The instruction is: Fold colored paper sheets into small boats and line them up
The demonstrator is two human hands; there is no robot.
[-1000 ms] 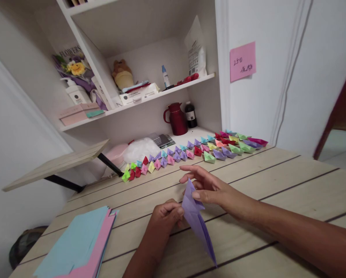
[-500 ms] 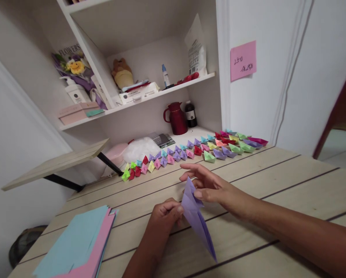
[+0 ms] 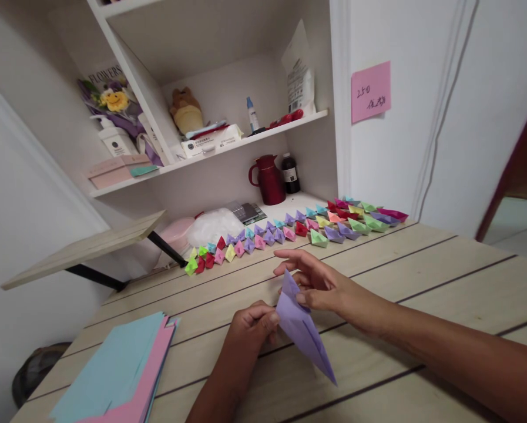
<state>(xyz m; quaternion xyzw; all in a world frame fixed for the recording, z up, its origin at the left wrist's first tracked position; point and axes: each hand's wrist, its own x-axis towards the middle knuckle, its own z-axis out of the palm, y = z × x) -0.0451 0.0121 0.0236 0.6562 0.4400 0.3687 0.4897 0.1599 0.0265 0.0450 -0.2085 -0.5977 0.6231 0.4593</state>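
A folded sheet of purple paper (image 3: 305,338) is held up on edge above the table, its lower tip pointing down and to the right. My left hand (image 3: 257,323) pinches its left edge between thumb and curled fingers. On the upper right, the thumb of my right hand (image 3: 318,282) presses against the paper, with the other fingers behind it and the index finger stretched out to the left. Beyond both hands, several small folded paper boats (image 3: 269,237) in many colours stand in rows along the back of the table.
A stack of light blue and pink paper (image 3: 113,367) lies at the front left of the slatted wooden table (image 3: 426,305). A small raised wooden shelf (image 3: 91,247) on black legs stands behind it. At the back are a red jug (image 3: 269,181), a dark bottle (image 3: 291,174) and a white plastic bag (image 3: 216,228).
The lower part of the purple paper has swung slightly up and to the right, and more of its broad face shows. Both hands stay nearly where they were.
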